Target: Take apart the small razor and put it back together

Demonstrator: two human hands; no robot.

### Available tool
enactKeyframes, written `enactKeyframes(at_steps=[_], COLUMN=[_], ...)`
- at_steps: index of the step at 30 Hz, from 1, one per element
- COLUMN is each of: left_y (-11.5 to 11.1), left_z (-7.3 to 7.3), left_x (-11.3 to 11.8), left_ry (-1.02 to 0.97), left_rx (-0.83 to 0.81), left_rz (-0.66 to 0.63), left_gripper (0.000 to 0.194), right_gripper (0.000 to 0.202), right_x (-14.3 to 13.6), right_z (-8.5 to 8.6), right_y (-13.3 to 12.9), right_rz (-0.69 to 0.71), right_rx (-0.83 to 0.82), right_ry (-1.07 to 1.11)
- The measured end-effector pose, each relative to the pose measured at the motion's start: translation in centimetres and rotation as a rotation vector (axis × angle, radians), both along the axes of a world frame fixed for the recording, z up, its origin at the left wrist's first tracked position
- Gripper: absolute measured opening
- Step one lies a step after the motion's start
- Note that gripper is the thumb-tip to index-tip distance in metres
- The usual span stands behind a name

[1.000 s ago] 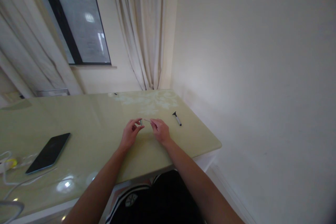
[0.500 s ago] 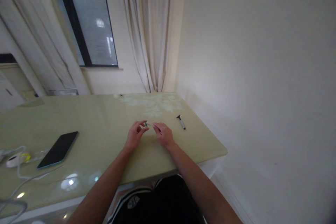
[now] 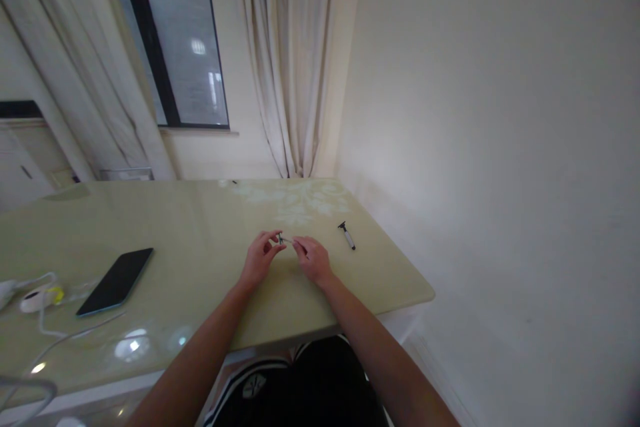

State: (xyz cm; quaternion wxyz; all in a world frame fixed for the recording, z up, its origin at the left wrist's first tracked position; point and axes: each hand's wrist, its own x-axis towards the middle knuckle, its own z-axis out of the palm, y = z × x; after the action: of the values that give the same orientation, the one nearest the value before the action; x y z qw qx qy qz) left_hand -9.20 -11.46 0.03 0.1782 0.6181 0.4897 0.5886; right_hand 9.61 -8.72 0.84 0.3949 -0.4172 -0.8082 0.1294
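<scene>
Facing each other just above the table (image 3: 200,227), the 2 hands stand close, their fingertips a little apart. The left hand (image 3: 257,257) has thumb and forefinger clamped on a small metallic piece (image 3: 281,238), pinched at its 2 ends, so its long axis runs from the thumb on the near side to the forefinger on the far side. The right hand (image 3: 313,259) is clamped on a slim pale stick (image 3: 288,241), which points leftward from its fingertips, across that axis, at about the middle of the piece; whether the 2 touch is too small to tell. The piece thus lies left of the right hand, with the left hand nearer to it, and only the left fingers crowd it, at each end. Beyond the right hand, apart from it, a razor (image 3: 347,237) lies with its head turned away from the person and slightly left. Well apart on the left, a dark tablet (image 3: 116,282) lies flat and slanted, and past it sits a white device (image 3: 31,301) among cables. Behind the table hang a pale curtain (image 3: 295,47) and, farther left, a window (image 3: 185,33).
</scene>
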Motion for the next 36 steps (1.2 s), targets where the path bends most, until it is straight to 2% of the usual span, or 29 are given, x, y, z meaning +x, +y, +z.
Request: enactKeyframes(at_steps=[2, 6, 9, 19, 22, 25, 28, 32, 36], left_y=[-0.01, -0.03, -0.11, -0.22, -0.13, -0.06, -0.05, -0.03, -0.05], left_z=[-0.04, -0.14, -0.07, 0.06, -0.09, -0.20, -0.25, -0.22, -0.09], left_x=[0.01, 0.02, 0.02, 0.18, 0.13, 0.05, 0.02, 0.06, 0.06], left_ry=[-0.004, -0.004, 0.001, 0.031, 0.029, 0.030, 0.038, 0.027, 0.024], left_rx=[0.004, 0.003, -0.007, -0.003, 0.004, 0.017, 0.019, 0.017, 0.006], left_rz=[0.000, 0.009, 0.000, 0.005, 0.013, 0.022, 0.004, 0.011, 0.012], left_gripper=[0.036, 0.037, 0.038, 0.036, 0.037, 0.036, 0.036, 0.037, 0.037], right_gripper=[0.031, 0.031, 0.032, 0.034, 0.035, 0.034, 0.034, 0.034, 0.036], right_x=[0.02, -0.01, -0.08, -0.34, -0.36, -0.37, -0.38, -0.36, -0.24], right_z=[-0.01, -0.10, -0.24, -0.46, -0.42, -0.36, -0.26, -0.20, -0.26], right_y=[-0.03, -0.07, -0.05, 0.05, 0.01, -0.04, -0.13, -0.23, -0.10], right_rz=[-0.023, 0.056, -0.009, 0.009, -0.047, -0.010, -0.070, 0.002, -0.046], right_rx=[0.003, 0.024, 0.026, 0.063, 0.060, 0.072, 0.058, 0.072, 0.067], right_ry=[0.018, 0.008, 0.028, -0.003, -0.014, -0.041, -0.034, -0.033, 0.010])
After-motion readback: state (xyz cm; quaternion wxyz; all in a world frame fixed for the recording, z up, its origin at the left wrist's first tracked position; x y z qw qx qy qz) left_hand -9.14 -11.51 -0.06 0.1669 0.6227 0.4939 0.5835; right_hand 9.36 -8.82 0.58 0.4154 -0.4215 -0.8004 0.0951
